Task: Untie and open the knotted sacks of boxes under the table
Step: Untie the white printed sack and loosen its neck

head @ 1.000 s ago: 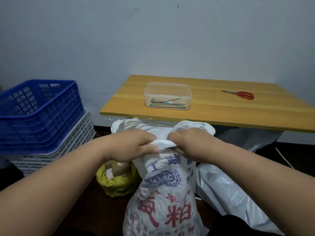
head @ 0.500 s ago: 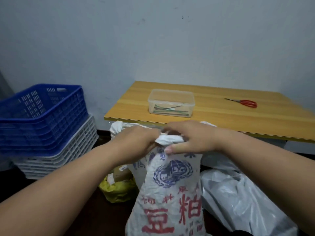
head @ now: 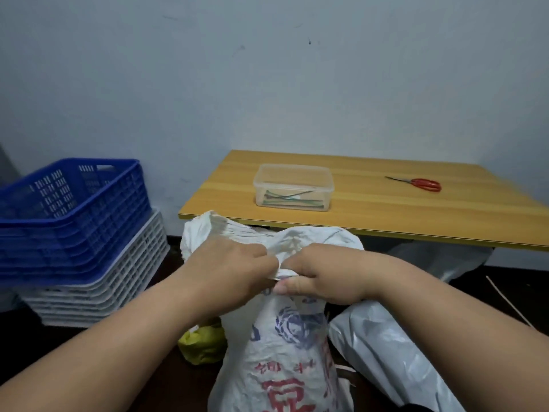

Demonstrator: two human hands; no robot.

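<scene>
A white woven sack (head: 285, 352) with blue and red print stands upright on the dark floor, just in front of the wooden table (head: 371, 215). Its neck is bunched together, and loose cloth fans out above it towards the table edge. My left hand (head: 228, 272) grips the bunched neck from the left. My right hand (head: 323, 275) pinches the same neck from the right, thumb underneath. The two hands touch at the knot, which they hide.
A yellow bag (head: 203, 343) sits low behind my left forearm. A grey plastic sack (head: 395, 358) lies to the right. Stacked blue (head: 71, 215) and white crates (head: 98, 289) stand at left. On the table are a clear container (head: 292, 187) and red scissors (head: 419, 183).
The view has tilted upward, so the sack and hands sit lower in the frame. My hands stay clamped on the sack's neck, and more loose cloth shows above them.
</scene>
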